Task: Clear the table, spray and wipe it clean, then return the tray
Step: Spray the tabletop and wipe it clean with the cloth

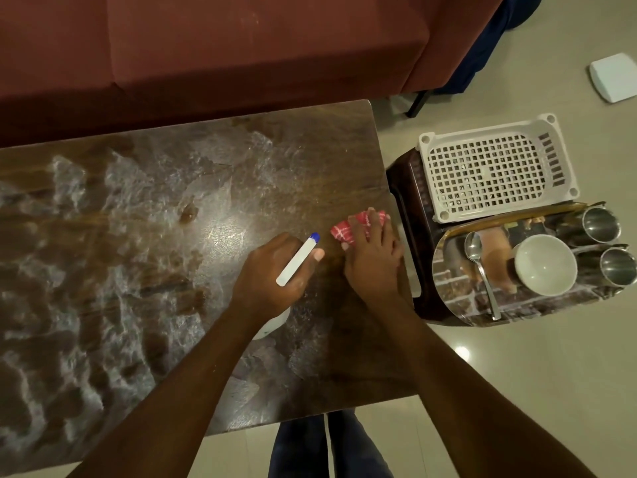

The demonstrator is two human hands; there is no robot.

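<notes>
The dark wooden table (120, 236) carries a whitish streaky film over most of its top. My left hand (272, 270) grips a white spray bottle (297, 260) with a blue nozzle tip pointing away from me, near the table's right side. My right hand (374, 257) lies flat on a red-and-white checked cloth (348, 229) at the table's right edge. Off the table to the right, a patterned tray (537, 301) rests on a dark stool and holds a white bowl (545, 264), a spoon (481, 267) and two steel cups (601, 225).
A white plastic basket (496, 170) sits on the stool behind the tray. A maroon sofa (206, 46) runs along the table's far side. A white flat object (613, 77) lies on the tiled floor at the far right. My legs (327, 446) stand at the near edge.
</notes>
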